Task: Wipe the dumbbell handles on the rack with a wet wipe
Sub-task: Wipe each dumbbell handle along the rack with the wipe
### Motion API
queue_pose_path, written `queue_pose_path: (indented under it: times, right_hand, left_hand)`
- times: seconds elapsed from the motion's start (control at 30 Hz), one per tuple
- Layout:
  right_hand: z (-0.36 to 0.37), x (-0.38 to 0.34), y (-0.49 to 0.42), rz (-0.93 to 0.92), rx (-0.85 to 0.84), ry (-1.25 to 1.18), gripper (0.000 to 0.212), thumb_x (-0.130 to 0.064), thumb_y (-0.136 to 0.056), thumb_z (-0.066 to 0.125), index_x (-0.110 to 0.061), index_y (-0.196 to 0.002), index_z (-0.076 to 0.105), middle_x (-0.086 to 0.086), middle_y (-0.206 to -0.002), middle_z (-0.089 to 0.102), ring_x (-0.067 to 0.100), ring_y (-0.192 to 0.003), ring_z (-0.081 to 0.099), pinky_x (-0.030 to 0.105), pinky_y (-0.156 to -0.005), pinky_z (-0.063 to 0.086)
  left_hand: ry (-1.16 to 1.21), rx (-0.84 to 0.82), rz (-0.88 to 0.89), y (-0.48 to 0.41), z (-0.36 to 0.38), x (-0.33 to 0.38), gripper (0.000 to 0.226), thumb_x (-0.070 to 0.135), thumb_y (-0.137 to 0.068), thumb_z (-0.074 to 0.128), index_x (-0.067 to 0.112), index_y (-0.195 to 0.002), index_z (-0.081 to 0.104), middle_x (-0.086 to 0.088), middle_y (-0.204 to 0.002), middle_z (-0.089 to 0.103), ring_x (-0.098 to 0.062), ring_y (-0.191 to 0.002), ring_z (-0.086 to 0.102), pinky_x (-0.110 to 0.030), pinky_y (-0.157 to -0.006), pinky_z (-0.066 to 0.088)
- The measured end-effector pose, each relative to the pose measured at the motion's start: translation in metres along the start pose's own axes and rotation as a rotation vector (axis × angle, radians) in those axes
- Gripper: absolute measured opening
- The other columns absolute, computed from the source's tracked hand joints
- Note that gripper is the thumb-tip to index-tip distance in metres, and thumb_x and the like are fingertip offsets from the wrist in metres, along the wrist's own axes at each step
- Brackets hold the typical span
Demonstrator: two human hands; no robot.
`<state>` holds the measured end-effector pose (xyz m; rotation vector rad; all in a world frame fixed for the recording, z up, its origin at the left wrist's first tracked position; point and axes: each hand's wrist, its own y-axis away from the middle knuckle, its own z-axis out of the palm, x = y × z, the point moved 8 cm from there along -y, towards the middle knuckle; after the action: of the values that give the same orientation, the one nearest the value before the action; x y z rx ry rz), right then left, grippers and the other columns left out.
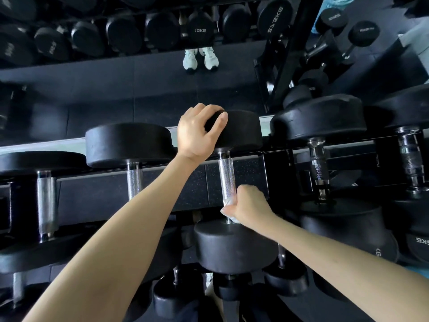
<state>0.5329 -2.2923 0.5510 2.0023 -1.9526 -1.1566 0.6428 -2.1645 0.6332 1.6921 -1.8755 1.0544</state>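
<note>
the person is leaning over the rack [276, 168], both bare arms stretched out to one black dumbbell [234, 249] lying in the middle of the row. the left hand [199, 133] sits on the dumbbell's far head [243, 133], fingers curled over the top rim and thumb laid across its rounded side, gripping it. the right hand [248, 205] is closed in a fist round the near end of the knurled steel handle [227, 175], just above the near head. the white wet wipe [227, 204] is bunched inside that fist, wrapped against the handle, with crumpled bits poking out on the thumb side and below the hand. the rest of the handle, up toward the far head, is bare metal.

a neighbouring dumbbell [128, 145] lies just beside it on the left and a bigger one [318, 119] on the right, all lined up the same way. behind the rack a mirror [139, 89] shows more dumbbells and a pair of white shoes [200, 58].
</note>
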Motion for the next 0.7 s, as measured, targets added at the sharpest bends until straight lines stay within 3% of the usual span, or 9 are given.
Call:
queue_pose_path:
  times: [0.1,0.17,0.27,0.37,0.43,0.5,0.57,0.67,0.7]
  right_hand:
    - [0.004,0.019,-0.009,0.069,-0.186,-0.382,0.025,-0.022,-0.071,0.079,-0.006,-0.073,0.060,0.000,-0.069,0.060,0.010,-0.063,0.057,0.019,-0.052,0.040]
    - [0.011,0.022,-0.010,0.063,-0.331,-0.629,0.012,-0.011,-0.078,0.075,-0.004,-0.078,0.065,0.002,-0.069,0.066,0.008,-0.063,0.061,0.017,-0.058,0.049]
    - [0.020,0.018,-0.011,0.070,-0.468,-0.905,0.020,0.005,-0.084,0.061,-0.003,-0.066,0.055,0.002,-0.050,0.059,0.014,-0.047,0.055,0.021,-0.051,0.048]
    - [0.023,0.024,-0.013,0.126,-0.455,-1.000,0.020,0.010,-0.082,0.058,-0.001,-0.066,0.052,0.007,-0.049,0.054,0.018,-0.043,0.050,0.025,-0.047,0.046]
    - [0.026,0.025,-0.011,0.170,-0.400,-1.000,0.014,0.008,-0.078,0.066,0.001,-0.070,0.056,0.013,-0.059,0.058,0.026,-0.056,0.054,0.029,-0.053,0.050]
    - [0.025,0.029,-0.010,0.218,-0.233,-0.715,0.022,-0.003,-0.068,0.079,-0.002,-0.076,0.059,0.012,-0.073,0.063,0.028,-0.072,0.061,0.030,-0.061,0.052]
    - [0.015,0.026,-0.008,0.226,-0.037,-0.366,0.026,-0.013,-0.062,0.077,-0.009,-0.064,0.051,0.007,-0.069,0.059,0.024,-0.064,0.056,0.025,-0.052,0.046]
    - [0.016,0.017,-0.009,0.170,0.035,-0.420,0.029,-0.021,-0.051,0.069,-0.010,-0.054,0.042,0.007,-0.056,0.051,0.023,-0.048,0.047,0.033,-0.049,0.052]
    - [0.010,0.018,-0.010,0.173,0.095,-0.460,0.032,-0.020,-0.054,0.072,-0.010,-0.052,0.041,0.005,-0.051,0.049,0.019,-0.044,0.046,0.030,-0.046,0.051]
  left_hand:
    - [-0.005,0.002,0.007,0.000,0.000,0.000,0.039,0.042,-0.092,0.044,0.013,-0.100,0.069,-0.001,-0.089,0.066,-0.019,-0.084,0.058,-0.028,-0.078,0.043]
    - [0.000,0.006,0.007,0.000,-0.001,0.000,0.039,0.042,-0.092,0.045,0.012,-0.100,0.069,-0.001,-0.089,0.066,-0.019,-0.084,0.058,-0.029,-0.078,0.044]
    - [0.008,0.009,-0.002,0.000,-0.001,-0.001,0.039,0.042,-0.092,0.045,0.012,-0.099,0.069,0.000,-0.088,0.066,-0.019,-0.083,0.058,-0.032,-0.079,0.045]
    - [0.009,0.009,-0.006,0.001,-0.001,0.000,0.038,0.042,-0.092,0.045,0.013,-0.100,0.069,0.001,-0.089,0.066,-0.018,-0.084,0.058,-0.031,-0.079,0.045]
    - [0.009,0.008,-0.011,0.000,0.000,0.000,0.038,0.042,-0.092,0.045,0.013,-0.100,0.069,0.001,-0.089,0.066,-0.017,-0.085,0.058,-0.030,-0.080,0.044]
    - [0.009,0.009,-0.011,0.000,0.000,-0.001,0.039,0.043,-0.092,0.045,0.013,-0.100,0.069,0.001,-0.089,0.066,-0.018,-0.085,0.058,-0.031,-0.080,0.044]
    - [0.013,0.004,-0.012,0.000,0.000,0.000,0.039,0.043,-0.092,0.044,0.013,-0.100,0.069,0.001,-0.089,0.065,-0.019,-0.085,0.057,-0.032,-0.080,0.044]
    - [0.011,0.005,-0.007,0.000,-0.001,0.000,0.041,0.044,-0.091,0.043,0.013,-0.100,0.069,0.000,-0.088,0.065,-0.019,-0.084,0.057,-0.031,-0.079,0.044]
    - [0.009,0.006,-0.007,0.000,0.000,0.000,0.041,0.044,-0.091,0.043,0.013,-0.100,0.069,-0.001,-0.088,0.065,-0.019,-0.083,0.057,-0.030,-0.079,0.043]
